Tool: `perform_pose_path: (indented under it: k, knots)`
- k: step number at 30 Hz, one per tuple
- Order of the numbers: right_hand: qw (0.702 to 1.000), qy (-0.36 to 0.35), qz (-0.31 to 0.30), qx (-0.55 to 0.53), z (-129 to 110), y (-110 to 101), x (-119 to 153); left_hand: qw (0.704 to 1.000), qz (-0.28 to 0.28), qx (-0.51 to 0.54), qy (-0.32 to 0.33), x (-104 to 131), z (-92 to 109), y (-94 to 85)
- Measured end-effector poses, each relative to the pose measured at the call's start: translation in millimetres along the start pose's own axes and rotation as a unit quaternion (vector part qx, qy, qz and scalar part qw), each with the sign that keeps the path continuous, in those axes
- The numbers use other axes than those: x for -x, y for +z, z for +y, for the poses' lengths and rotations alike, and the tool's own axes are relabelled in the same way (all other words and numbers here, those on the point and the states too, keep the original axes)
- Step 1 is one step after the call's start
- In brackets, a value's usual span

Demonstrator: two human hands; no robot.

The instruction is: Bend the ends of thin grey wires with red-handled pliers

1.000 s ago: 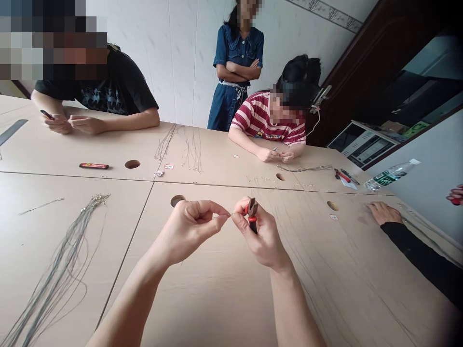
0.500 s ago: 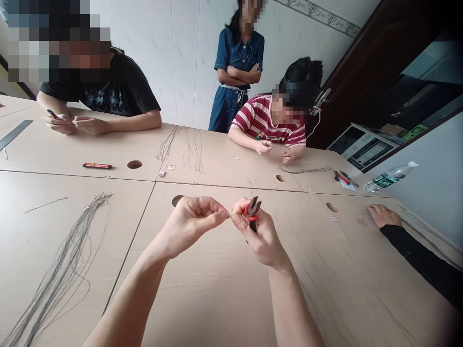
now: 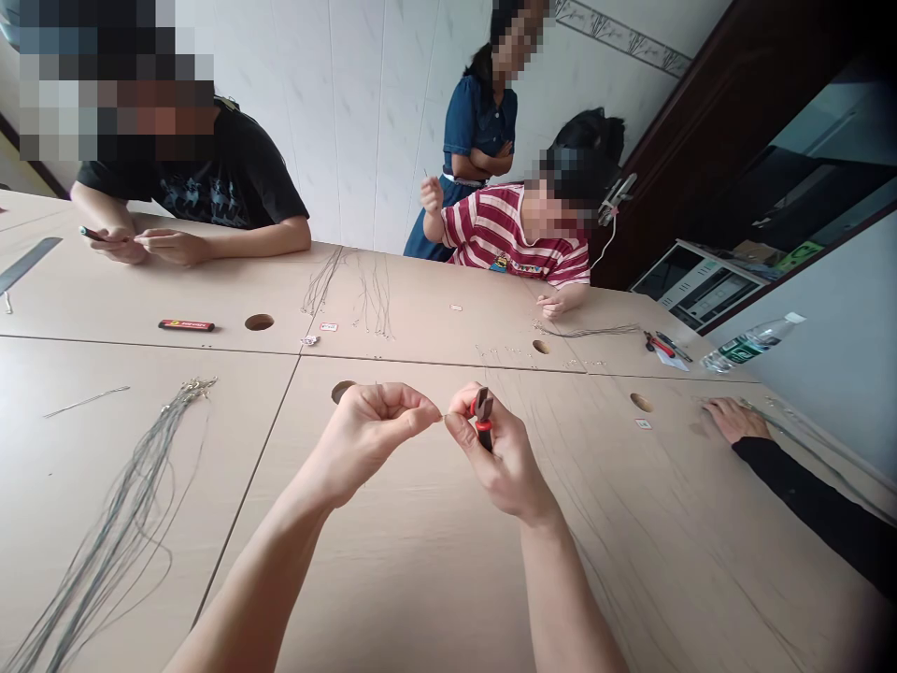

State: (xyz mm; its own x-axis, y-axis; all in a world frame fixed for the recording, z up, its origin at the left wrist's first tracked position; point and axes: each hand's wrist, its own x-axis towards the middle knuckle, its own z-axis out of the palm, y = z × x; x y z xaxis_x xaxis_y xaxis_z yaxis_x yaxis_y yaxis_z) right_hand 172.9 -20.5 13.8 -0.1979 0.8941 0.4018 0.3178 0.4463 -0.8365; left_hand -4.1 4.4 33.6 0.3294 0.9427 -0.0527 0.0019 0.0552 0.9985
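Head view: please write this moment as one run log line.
left hand: pinches thin wire | right hand: holds red-handled pliers, pinches wire | surface: table

A single camera worn on the person's head looks forward and down across a pale wooden surface point(image 3: 420, 579). The person's own forearms rise from the bottom edge, with the left hand point(image 3: 371, 435) and right hand point(image 3: 501, 458) close, near the centre. Seated co-workers and a wall fill the far, upper part.
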Motion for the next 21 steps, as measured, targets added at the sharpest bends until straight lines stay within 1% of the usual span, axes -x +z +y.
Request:
perform_pose_path:
  k: [3, 7, 9, 12, 14, 16, 18, 21]
  knots:
    - [1.0, 0.008, 0.015, -0.002, 0, 2, 0, 1.0, 0.018, -0.007, -0.011, 1, 0, 3.4]
    - [0.998, 0.02, 0.052, -0.002, 2, 6, -1, 0.998, 0.056, -0.006, -0.018, 0, -1, 5.7]
    - [0.997, 0.017, 0.075, 0.031, 5, 8, -1, 0.997, 0.076, -0.002, -0.021, -1, -2, 6.1]
    - [0.986, 0.022, 0.102, 0.127, 9, 11, -2, 0.993, 0.11, -0.012, -0.031, -4, -4, 6.3]
    - [0.982, 0.031, 0.107, 0.15, 11, 13, -2, 0.991, 0.129, -0.027, -0.034, -5, -5, 6.2]
    - [0.986, 0.034, 0.107, 0.127, 11, 13, -2, 0.99, 0.13, -0.038, -0.032, -6, -7, 5.6]
    - [0.99, 0.028, 0.104, 0.095, 10, 13, -2, 0.992, 0.115, -0.043, -0.03, -5, -8, 4.9]
    - [0.992, 0.023, 0.095, 0.075, 7, 11, -2, 0.995, 0.091, -0.039, -0.026, -4, -10, 4.7]
